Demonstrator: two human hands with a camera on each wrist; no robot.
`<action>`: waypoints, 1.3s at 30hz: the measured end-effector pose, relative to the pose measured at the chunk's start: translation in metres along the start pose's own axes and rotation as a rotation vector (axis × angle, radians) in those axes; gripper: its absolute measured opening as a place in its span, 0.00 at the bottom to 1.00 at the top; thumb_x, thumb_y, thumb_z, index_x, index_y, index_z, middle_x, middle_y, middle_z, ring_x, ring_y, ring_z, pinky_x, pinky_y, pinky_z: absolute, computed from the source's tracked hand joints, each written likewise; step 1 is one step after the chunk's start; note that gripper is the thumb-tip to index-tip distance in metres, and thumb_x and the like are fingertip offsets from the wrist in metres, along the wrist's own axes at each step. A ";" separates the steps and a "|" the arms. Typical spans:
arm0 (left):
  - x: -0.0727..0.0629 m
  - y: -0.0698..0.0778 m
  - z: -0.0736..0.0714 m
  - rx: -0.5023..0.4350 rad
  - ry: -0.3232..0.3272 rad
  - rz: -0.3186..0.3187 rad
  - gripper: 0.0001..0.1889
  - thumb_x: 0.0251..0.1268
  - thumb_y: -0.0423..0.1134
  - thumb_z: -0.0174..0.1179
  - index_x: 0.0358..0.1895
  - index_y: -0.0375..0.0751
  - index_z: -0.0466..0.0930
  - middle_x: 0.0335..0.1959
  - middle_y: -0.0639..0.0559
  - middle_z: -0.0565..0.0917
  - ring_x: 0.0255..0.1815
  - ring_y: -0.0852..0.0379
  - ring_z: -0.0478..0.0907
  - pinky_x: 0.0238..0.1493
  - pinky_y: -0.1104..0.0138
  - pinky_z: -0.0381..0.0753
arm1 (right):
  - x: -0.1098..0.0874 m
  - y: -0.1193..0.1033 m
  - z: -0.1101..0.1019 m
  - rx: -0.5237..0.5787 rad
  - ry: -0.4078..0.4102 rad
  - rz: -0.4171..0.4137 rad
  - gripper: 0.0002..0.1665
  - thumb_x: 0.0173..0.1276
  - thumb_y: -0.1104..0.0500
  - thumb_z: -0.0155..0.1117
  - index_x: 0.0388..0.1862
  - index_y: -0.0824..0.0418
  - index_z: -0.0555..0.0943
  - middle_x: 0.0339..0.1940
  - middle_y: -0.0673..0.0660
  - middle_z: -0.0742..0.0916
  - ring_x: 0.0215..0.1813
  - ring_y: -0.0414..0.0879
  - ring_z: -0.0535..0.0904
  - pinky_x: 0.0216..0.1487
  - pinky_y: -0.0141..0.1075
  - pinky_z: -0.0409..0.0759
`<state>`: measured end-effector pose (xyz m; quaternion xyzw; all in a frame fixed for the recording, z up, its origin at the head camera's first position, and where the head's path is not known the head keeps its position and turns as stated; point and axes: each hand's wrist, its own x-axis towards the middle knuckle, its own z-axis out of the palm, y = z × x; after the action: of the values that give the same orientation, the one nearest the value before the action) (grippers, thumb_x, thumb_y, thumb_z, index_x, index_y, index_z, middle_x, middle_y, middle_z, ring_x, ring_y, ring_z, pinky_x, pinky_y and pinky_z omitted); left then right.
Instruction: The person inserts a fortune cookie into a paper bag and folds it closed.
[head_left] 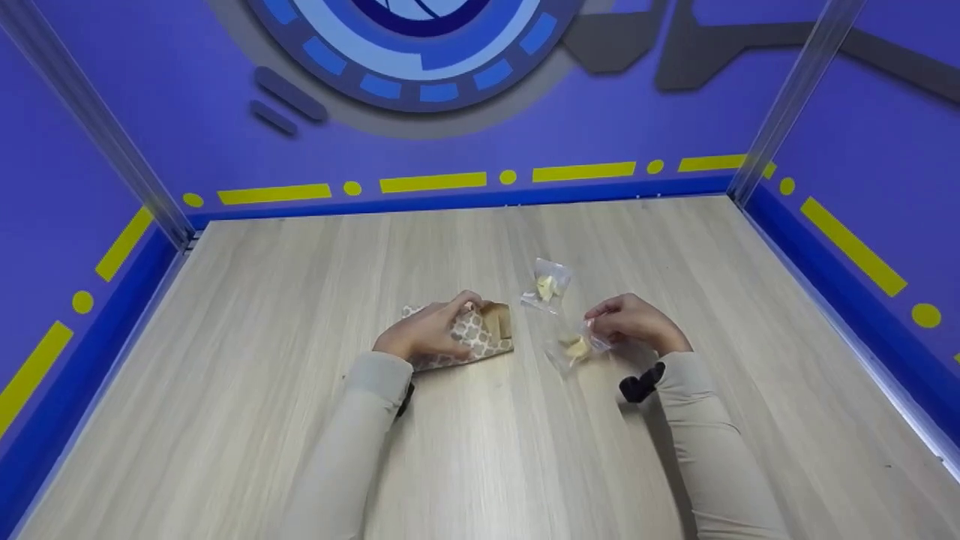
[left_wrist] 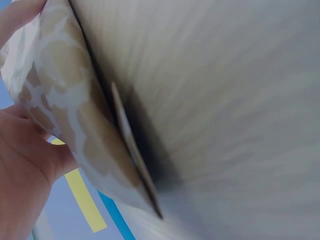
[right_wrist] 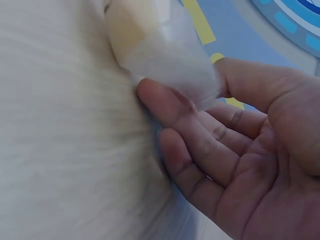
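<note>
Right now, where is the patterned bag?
In the head view, the patterned bag is in the left hand, left of the clear packet the right hand pinches.

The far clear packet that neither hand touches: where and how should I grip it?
Probably pinch the far packet by its far film end, coming from the right: the pale yellow lump sits mid-packet, only film shows at that end, and the other packet lies on the near side.
</note>
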<state>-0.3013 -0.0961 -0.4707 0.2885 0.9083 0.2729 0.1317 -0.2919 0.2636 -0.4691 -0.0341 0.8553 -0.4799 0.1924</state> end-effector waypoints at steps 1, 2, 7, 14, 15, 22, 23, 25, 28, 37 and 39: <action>0.000 0.000 0.000 -0.001 -0.001 -0.001 0.39 0.45 0.43 0.71 0.64 0.59 0.61 0.46 0.47 0.80 0.37 0.53 0.74 0.41 0.61 0.74 | 0.000 0.000 0.000 0.010 0.001 0.000 0.23 0.56 0.66 0.59 0.52 0.73 0.79 0.26 0.50 0.82 0.28 0.40 0.75 0.33 0.33 0.76; 0.000 0.000 0.000 -0.001 -0.001 0.000 0.39 0.45 0.43 0.71 0.64 0.59 0.61 0.46 0.47 0.80 0.37 0.53 0.74 0.41 0.62 0.74 | 0.001 0.000 0.000 0.020 0.001 0.002 0.23 0.56 0.66 0.59 0.52 0.73 0.79 0.27 0.50 0.82 0.28 0.40 0.75 0.33 0.33 0.77; 0.000 0.000 0.000 -0.007 0.002 0.000 0.39 0.45 0.42 0.71 0.64 0.59 0.61 0.45 0.49 0.80 0.37 0.54 0.73 0.39 0.63 0.74 | 0.004 0.001 0.003 0.039 -0.003 -0.013 0.21 0.59 0.65 0.58 0.51 0.75 0.77 0.31 0.51 0.83 0.32 0.40 0.78 0.37 0.32 0.78; -0.001 0.001 0.000 -0.018 -0.002 -0.001 0.39 0.45 0.42 0.71 0.64 0.59 0.61 0.44 0.49 0.79 0.37 0.54 0.74 0.39 0.63 0.74 | 0.007 -0.003 0.007 0.099 -0.016 -0.023 0.18 0.64 0.65 0.57 0.51 0.74 0.73 0.32 0.51 0.81 0.32 0.39 0.79 0.38 0.32 0.80; -0.001 0.001 0.000 -0.018 -0.003 -0.002 0.39 0.45 0.42 0.71 0.64 0.59 0.61 0.44 0.49 0.79 0.37 0.54 0.74 0.39 0.63 0.74 | 0.007 -0.004 0.007 0.112 -0.016 -0.023 0.18 0.65 0.65 0.57 0.51 0.74 0.72 0.31 0.52 0.81 0.32 0.39 0.79 0.37 0.31 0.80; -0.001 0.001 0.000 -0.012 -0.001 -0.003 0.39 0.46 0.43 0.72 0.63 0.59 0.62 0.47 0.49 0.80 0.38 0.54 0.74 0.41 0.62 0.74 | 0.009 -0.010 0.008 0.139 0.009 -0.030 0.18 0.66 0.65 0.57 0.52 0.75 0.72 0.30 0.52 0.83 0.29 0.38 0.80 0.36 0.31 0.81; -0.002 0.001 0.000 -0.011 -0.002 -0.003 0.39 0.46 0.43 0.73 0.63 0.59 0.62 0.47 0.49 0.80 0.38 0.54 0.74 0.41 0.61 0.74 | 0.009 -0.011 0.009 0.141 0.015 -0.031 0.18 0.66 0.65 0.57 0.52 0.75 0.72 0.29 0.51 0.83 0.29 0.38 0.80 0.35 0.31 0.81; -0.001 0.001 0.000 -0.014 -0.001 -0.003 0.39 0.46 0.44 0.73 0.63 0.59 0.62 0.46 0.49 0.80 0.37 0.54 0.74 0.40 0.62 0.75 | 0.010 -0.012 0.009 0.141 0.031 -0.028 0.18 0.66 0.65 0.57 0.52 0.75 0.72 0.28 0.50 0.82 0.28 0.37 0.79 0.35 0.31 0.80; -0.001 0.001 0.000 -0.012 0.000 0.003 0.39 0.46 0.44 0.73 0.63 0.59 0.62 0.45 0.48 0.80 0.37 0.54 0.75 0.40 0.62 0.75 | 0.011 -0.014 0.011 0.141 0.048 -0.030 0.19 0.66 0.65 0.57 0.53 0.76 0.72 0.27 0.50 0.82 0.29 0.37 0.79 0.35 0.30 0.80; -0.001 0.000 0.001 -0.022 -0.006 0.005 0.39 0.46 0.43 0.72 0.64 0.58 0.61 0.44 0.49 0.79 0.36 0.54 0.74 0.39 0.63 0.74 | 0.014 -0.022 0.015 0.175 0.097 -0.032 0.20 0.67 0.65 0.58 0.53 0.76 0.72 0.28 0.50 0.82 0.29 0.37 0.79 0.37 0.32 0.81; -0.001 0.000 0.000 -0.024 -0.003 0.004 0.39 0.46 0.43 0.72 0.64 0.58 0.61 0.43 0.49 0.79 0.35 0.55 0.74 0.38 0.63 0.74 | 0.014 -0.025 0.015 0.186 0.107 -0.030 0.19 0.67 0.64 0.58 0.53 0.75 0.72 0.29 0.50 0.83 0.30 0.38 0.80 0.38 0.33 0.82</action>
<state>-0.3002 -0.0968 -0.4711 0.2892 0.9041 0.2837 0.1361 -0.3023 0.2345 -0.4597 -0.0032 0.8154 -0.5613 0.1416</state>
